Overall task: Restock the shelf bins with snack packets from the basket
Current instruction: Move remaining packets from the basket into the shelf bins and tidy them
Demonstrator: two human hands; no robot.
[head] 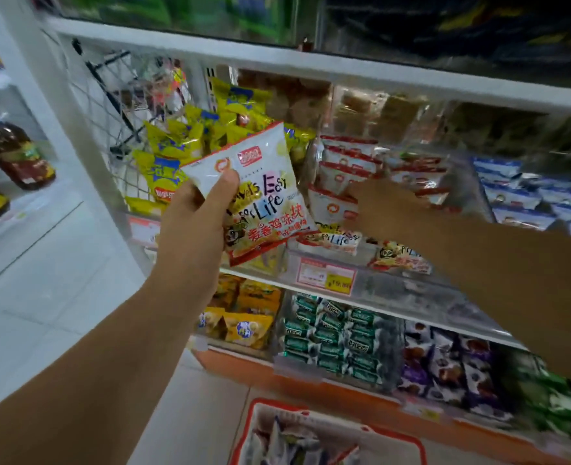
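Left grip [193, 226] holds a snack packet [264, 199]; right grip [383, 204] blurred among bin packets [344, 171], its hold untellable; basket [247, 427] cropped

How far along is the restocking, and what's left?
Done: the bin already holds rows of matching red-and-white packets. In hand: the left hand grips one packet, while the right hand reaches into that bin, blurred. Left: more packets lie in the red basket below.
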